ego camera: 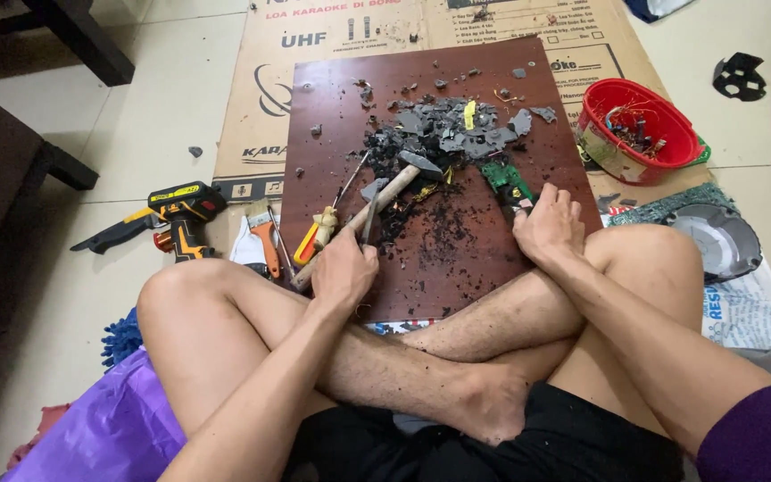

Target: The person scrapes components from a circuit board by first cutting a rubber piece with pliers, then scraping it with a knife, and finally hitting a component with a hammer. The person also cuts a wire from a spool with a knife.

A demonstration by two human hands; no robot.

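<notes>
A wooden-handled hammer is grasped by the left hand, the grip clenched low on the handle, whose end is hidden under the fingers. The head rests at a pile of grey fragments on a dark brown board. A green circuit board is pressed down by the right hand; whether that grip is clenched cannot be told, as the fingertips are hidden. A red bowl of scrap stands well apart.

Green circuit board partly under right hand; bucket contents indistinct.
</notes>
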